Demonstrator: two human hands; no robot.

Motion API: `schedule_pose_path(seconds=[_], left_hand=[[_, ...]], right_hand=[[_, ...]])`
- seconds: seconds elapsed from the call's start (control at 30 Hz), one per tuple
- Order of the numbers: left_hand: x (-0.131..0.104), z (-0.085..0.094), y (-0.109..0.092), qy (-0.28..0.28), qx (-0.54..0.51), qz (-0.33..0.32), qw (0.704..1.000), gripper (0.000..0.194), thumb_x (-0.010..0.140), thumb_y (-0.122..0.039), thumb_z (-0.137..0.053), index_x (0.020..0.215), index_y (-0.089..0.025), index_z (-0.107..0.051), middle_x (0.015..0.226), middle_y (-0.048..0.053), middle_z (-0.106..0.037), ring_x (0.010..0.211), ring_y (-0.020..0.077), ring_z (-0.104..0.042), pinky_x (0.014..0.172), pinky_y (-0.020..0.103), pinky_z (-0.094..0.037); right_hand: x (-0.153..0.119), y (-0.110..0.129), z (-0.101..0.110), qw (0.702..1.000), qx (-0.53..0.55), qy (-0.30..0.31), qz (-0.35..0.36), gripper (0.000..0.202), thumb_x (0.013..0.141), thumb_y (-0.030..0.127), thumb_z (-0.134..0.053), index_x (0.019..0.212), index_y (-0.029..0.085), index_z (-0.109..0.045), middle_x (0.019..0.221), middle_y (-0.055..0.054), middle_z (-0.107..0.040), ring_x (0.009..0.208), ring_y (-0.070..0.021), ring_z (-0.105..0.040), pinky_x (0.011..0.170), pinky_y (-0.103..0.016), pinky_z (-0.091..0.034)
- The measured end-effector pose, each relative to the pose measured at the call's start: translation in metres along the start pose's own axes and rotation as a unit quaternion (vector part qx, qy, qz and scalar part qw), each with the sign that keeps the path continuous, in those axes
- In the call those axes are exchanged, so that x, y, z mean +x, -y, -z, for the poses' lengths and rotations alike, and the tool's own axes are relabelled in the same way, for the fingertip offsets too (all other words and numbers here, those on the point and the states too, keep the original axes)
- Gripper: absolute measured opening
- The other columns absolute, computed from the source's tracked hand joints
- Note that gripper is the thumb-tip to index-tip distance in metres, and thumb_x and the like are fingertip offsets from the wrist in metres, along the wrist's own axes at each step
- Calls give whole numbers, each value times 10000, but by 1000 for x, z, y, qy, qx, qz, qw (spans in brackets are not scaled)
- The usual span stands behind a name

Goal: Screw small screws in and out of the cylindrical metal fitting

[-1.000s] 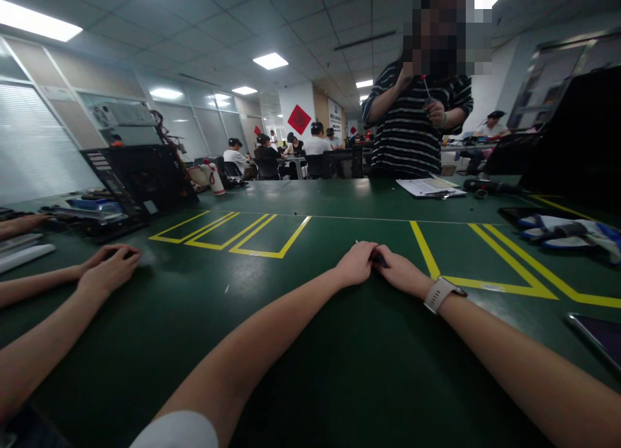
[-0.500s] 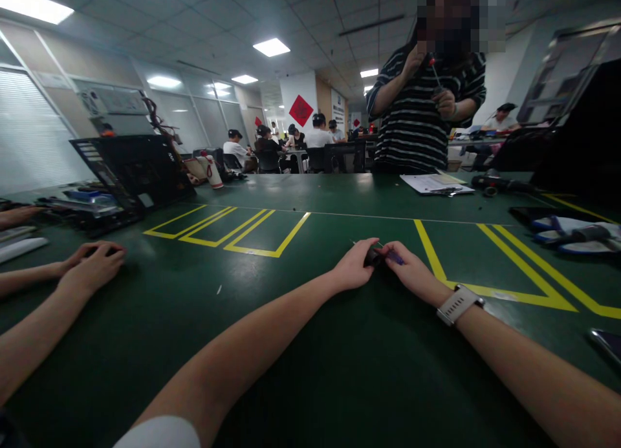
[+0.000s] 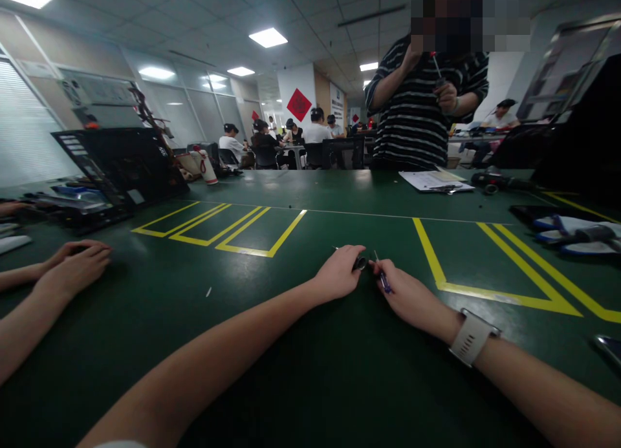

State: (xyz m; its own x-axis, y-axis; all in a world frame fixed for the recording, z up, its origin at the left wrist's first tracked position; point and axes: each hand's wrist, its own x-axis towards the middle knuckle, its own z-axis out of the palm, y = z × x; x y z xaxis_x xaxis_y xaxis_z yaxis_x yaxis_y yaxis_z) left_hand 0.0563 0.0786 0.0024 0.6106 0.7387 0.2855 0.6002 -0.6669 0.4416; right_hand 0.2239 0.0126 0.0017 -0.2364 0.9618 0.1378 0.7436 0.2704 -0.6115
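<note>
My left hand (image 3: 341,271) is closed around a small dark cylindrical part (image 3: 359,263), whose round end faces right. A thin tip sticks out beyond the fingers on its far side. Just to the right, my right hand (image 3: 405,293) pinches a small screwdriver (image 3: 383,280) with a blue-purple handle, its thin metal shaft pointing up and away. A small gap separates the two hands, which are over the green table (image 3: 291,344). A pale watch band (image 3: 471,337) is on my right wrist.
Yellow tape outlines (image 3: 245,249) mark the table. Another person's hands (image 3: 77,267) rest at the left. A clipboard (image 3: 434,181) lies at the far edge before a standing person in stripes (image 3: 412,112). Gloves (image 3: 577,233) lie right; a black panel (image 3: 130,167) stands left.
My hands have moved apart, the left one shifting left with the dark part. The screwdriver has come away from the part, and its shaft now shows. The view has shifted slightly.
</note>
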Motion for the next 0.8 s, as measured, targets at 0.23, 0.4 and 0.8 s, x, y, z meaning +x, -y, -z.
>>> schedule_pose_path(seconds=[0.23, 0.4, 0.8], left_hand=[[-23, 14, 9, -3, 6, -29, 1000, 341, 780, -99, -522, 1117, -147, -527, 1157, 92, -556, 1089, 194, -508, 982, 373, -406], [-31, 12, 6, 2, 0, -34, 999, 357, 786, -103, -521, 1139, -159, -511, 1180, 86, -546, 1097, 190, -502, 989, 380, -403], [-35, 11, -2, 18, 18, -35, 999, 366, 823, -100, -457, 1181, -169, -478, 1249, 92, -494, 1178, 196, -449, 1026, 409, -364]], right_hand=[[-64, 27, -17, 996, -64, 38, 56, 386, 770, 71, -418, 1141, 139, -498, 1391, -149, -417, 1309, -254, -335, 1080, -475, -285], [-112, 41, -21, 992, 16, 57, 114, 518, 732, 120, -531, 1230, 260, -511, 1411, -48, -380, 1274, -291, -374, 1039, -495, -367], [-115, 37, -10, 958, 279, -32, -51, 72, 870, 288, -439, 905, 251, -490, 1256, -92, -567, 1203, -240, -485, 951, -457, -442]])
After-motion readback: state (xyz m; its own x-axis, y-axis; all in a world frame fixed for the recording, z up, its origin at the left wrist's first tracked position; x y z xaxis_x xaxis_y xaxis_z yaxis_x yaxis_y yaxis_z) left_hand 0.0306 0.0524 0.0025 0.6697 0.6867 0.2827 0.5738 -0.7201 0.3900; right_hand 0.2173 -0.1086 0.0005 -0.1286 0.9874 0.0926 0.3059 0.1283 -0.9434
